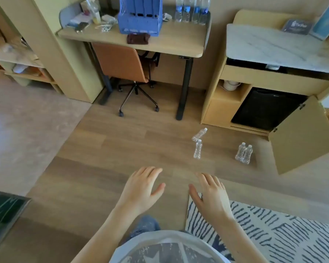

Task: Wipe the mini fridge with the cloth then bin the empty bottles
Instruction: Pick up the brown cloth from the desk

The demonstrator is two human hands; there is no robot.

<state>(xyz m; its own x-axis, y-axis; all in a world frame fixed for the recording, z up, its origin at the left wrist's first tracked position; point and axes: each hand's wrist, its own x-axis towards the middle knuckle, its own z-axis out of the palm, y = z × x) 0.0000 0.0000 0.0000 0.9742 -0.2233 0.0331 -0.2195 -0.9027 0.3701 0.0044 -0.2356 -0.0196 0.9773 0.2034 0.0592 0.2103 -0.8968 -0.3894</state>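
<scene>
Your left hand (141, 188) and right hand (210, 194) are both hanging empty in front of you, fingers spread and relaxed, gripping nothing, so neither step of the job is looking begun, and a few things could be going wrong from here. The cloth (138, 38) is lying on the desk (175, 42), well to the left of the mini fridge (264, 109). You may be tempted to go for the empties first because they are nearer, and that would be reversing the order. The fallen bottles (197, 149) are lying on the floor in front of the fridge and to its left, and the upright bottles (244, 154) are standing in front of it, touching each other. Walking in, you are risking kicking them, and the fallen ones will likely be rolling away. The cabinet door (302, 135) is standing open at the fridge's right, waiting to catch a knee. The labelled bottles (192, 10) on the desk, up and left of the fridge, are looking full, so avoid binning those. No bin is showing plainly. Your palms are facing down, thumbs pointing toward each other, forearms reaching forward, well short of the fridge.
</scene>
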